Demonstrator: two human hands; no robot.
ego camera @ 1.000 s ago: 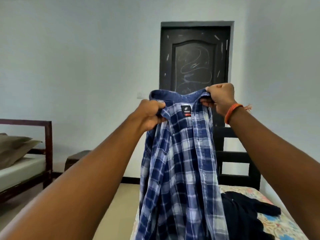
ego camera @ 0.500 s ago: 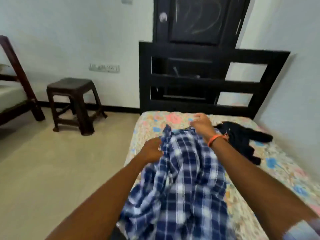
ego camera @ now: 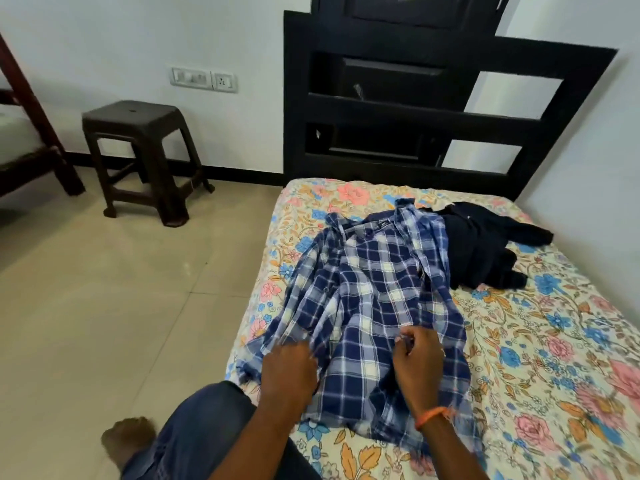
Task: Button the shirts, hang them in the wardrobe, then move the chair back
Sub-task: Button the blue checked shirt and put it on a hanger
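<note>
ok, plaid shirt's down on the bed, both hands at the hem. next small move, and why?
Probably pull the two front edges together at the bottom and start buttoning. The plaid shirt lies spread open on the floral bed, the left hand and right hand each gripping fabric near the hem.

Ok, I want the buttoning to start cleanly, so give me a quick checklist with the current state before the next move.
1. Plaid shirt lies on the bed, collar toward the headboard: ok.
2. Front laid open and flat: not ok, the fabric is bunched and creased, and its left edge hangs over the bed side.
3. Left hand grips the left front edge: ok.
4. Right hand pinches the fabric near the hem: ok.
5. Button and hole lined up: cannot tell, the hands blur and cover them.
6. Dark garment clear of the work area: not ok, the plaid shirt's upper right part overlaps it.
</note>
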